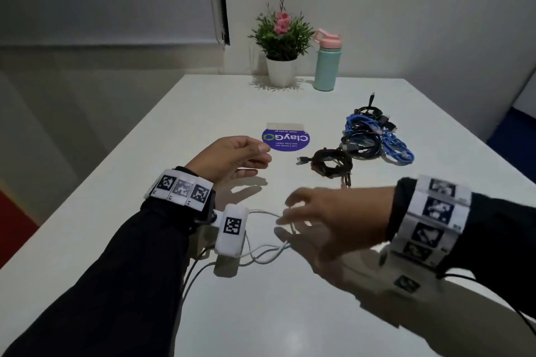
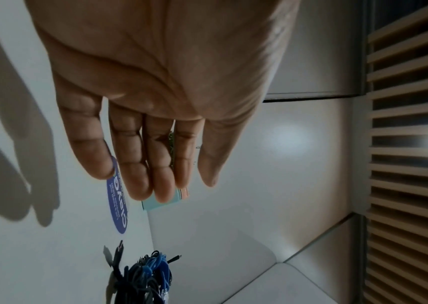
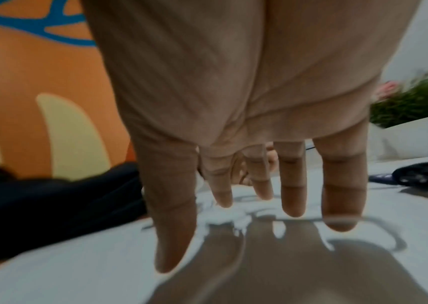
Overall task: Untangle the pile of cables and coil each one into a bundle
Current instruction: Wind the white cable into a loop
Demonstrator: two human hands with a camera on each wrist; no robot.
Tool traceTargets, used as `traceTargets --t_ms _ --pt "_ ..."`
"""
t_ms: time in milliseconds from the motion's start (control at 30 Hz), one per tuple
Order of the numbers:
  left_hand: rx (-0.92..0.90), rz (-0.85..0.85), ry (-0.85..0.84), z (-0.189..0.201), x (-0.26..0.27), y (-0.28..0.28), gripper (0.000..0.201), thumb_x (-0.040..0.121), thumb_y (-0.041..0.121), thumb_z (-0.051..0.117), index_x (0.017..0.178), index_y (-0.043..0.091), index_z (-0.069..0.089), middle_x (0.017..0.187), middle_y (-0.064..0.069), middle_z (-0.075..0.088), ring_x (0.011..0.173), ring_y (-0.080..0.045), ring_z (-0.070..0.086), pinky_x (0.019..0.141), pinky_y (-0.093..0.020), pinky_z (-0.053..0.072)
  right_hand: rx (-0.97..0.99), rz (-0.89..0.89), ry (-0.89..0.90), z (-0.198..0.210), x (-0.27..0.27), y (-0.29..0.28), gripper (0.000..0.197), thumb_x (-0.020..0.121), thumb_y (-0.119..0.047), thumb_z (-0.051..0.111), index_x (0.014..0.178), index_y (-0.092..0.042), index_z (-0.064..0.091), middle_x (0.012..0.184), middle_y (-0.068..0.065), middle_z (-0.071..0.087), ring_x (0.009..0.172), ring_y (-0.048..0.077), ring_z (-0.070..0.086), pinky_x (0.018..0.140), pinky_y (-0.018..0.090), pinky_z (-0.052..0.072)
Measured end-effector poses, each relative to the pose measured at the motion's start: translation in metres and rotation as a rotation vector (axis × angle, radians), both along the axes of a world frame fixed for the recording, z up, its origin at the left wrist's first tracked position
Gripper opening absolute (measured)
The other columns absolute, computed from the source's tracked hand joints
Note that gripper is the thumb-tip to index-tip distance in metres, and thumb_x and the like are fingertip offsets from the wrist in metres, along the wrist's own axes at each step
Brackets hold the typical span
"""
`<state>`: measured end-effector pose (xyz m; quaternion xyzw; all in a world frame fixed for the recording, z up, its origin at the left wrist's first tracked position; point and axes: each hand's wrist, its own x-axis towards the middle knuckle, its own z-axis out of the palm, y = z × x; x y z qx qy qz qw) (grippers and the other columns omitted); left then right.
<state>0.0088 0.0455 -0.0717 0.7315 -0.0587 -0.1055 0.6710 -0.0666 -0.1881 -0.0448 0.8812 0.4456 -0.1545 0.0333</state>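
My right hand (image 1: 327, 211) is smeared by motion in both the head and right wrist views, so I cannot tell whether its spread, straight fingers (image 3: 293, 185) touch the white cable (image 1: 261, 252) lying loose under them on the white table (image 1: 174, 130) — nothing is gripped that I can see. Part of that cable is hidden behind the white tagged box (image 1: 230, 230) at my left wrist, and its ends run out of sight under my left sleeve (image 1: 116, 269).

My left hand (image 1: 232, 158) hangs above the table, relaxed and holding nothing; in the left wrist view its fingers (image 2: 135, 164) cover most of the water bottle (image 1: 326, 65) and the potted plant (image 1: 281, 46) at the far edge.

Farther right lie the cable bundles: a dark coil (image 1: 330, 164) near the middle, and behind it black (image 1: 361, 142) and blue (image 1: 397, 151) coils piled so closely that I cannot count them. A round purple sticker (image 1: 285, 139) lies between my left hand and the coils.
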Motion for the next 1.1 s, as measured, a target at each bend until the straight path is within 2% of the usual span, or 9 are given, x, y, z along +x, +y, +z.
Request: traceTargets --t_ms 67,167,300,400,533,700,833,967,1100 --pt "-0.07 -0.001 0.042 -0.004 0.0 0.003 0.023 0.083 0.035 0.077 0.097 0.017 0.075 0.099 -0.007 0.077 0.088 -0.015 0.072 0.087 -0.032 0.054 -0.056 0.116 -0.106 -0.012 -0.002 0.005 0.045 0.091 -0.032 0.06 0.135 -0.029 0.05 0.135 -0.006 0.046 0.121 0.009 0.041 0.099 0.028 0.039" --pt "-0.142 -0.007 0.079 -0.008 0.001 0.005 0.014 0.09 0.03 0.073 0.094 0.017 0.077 0.099 -0.01 0.076 0.089 -0.019 0.072 0.084 -0.032 0.055 -0.021 0.013 -0.054 -0.01 0.011 0.007 0.017 0.095 -0.019 0.053 0.109 -0.014 0.061 0.113 0.003 0.054 0.097 0.022 0.055 0.079 0.03 0.043" --pt "-0.174 -0.073 0.099 -0.009 -0.001 0.003 0.025 0.085 0.033 0.076 0.103 0.016 0.075 0.106 -0.009 0.075 0.096 -0.02 0.071 0.084 -0.033 0.055 -0.003 -0.158 -0.183 -0.006 0.039 0.005 0.006 0.096 -0.02 0.048 0.09 -0.02 0.047 0.091 -0.001 0.055 0.081 0.023 0.051 0.068 0.031 0.039" --pt "-0.167 -0.18 0.087 -0.013 -0.004 -0.004 0.03 0.084 0.022 0.079 0.113 0.017 0.072 0.115 -0.006 0.071 0.105 -0.022 0.066 0.087 -0.038 0.055 0.42 -0.41 -0.213 0.011 0.066 -0.006 0.006 0.098 -0.015 0.048 0.093 -0.016 0.05 0.079 -0.004 0.055 0.075 0.024 0.055 0.062 0.029 0.037" --pt "-0.109 -0.083 -0.087 -0.01 0.0 -0.014 0.012 0.096 0.016 0.065 0.106 0.015 0.072 0.085 0.0 0.068 0.063 -0.011 0.059 0.059 -0.02 0.045 1.221 -0.712 0.182 0.032 0.078 -0.016 0.012 0.1 -0.019 0.054 0.09 -0.014 0.054 0.061 -0.003 0.062 0.045 0.014 0.052 0.04 0.022 0.041" --pt "0.007 0.172 -0.226 -0.005 0.009 -0.005 0.018 0.1 0.016 0.056 0.092 0.008 0.069 0.068 0.004 0.052 0.055 -0.008 0.039 0.052 -0.019 0.034 1.247 -0.7 0.128 0.017 0.069 -0.033 0.015 0.094 -0.024 0.062 0.08 -0.018 0.061 0.052 -0.008 0.05 0.048 0.012 0.039 0.044 0.018 0.035" --pt "0.15 0.206 -0.309 -0.011 0.009 -0.009 0.021 0.101 0.024 0.057 0.094 0.016 0.075 0.066 0.012 0.061 0.059 -0.007 0.047 0.059 -0.018 0.04 1.667 -0.707 0.72 -0.002 0.059 -0.046 0.017 0.096 -0.008 0.053 0.081 -0.014 0.054 0.06 -0.003 0.025 0.048 0.011 0.022 0.038 0.018 0.03" --pt "-0.119 0.38 -0.163 -0.017 0.007 -0.012 0.023 0.1 0.022 0.053 0.093 0.018 0.074 0.075 0.003 0.07 0.071 -0.012 0.061 0.074 -0.031 0.047 1.882 -0.72 0.881 -0.004 0.059 -0.06 0.025 0.098 -0.009 0.044 0.075 -0.018 0.048 0.056 -0.006 0.022 0.041 0.005 0.021 0.034 0.014 0.022" --pt "-0.475 0.538 0.038 -0.015 0.011 0.011 0.016 0.093 0.018 0.054 0.093 0.011 0.068 0.054 0.003 0.044 0.051 -0.018 0.05 0.055 -0.029 0.045 2.206 -0.673 0.905 0.001 0.065 -0.085 0.023 0.101 -0.01 0.04 0.083 -0.018 0.052 0.063 -0.005 0.038 0.044 0.003 0.031 0.048 0.015 0.039"
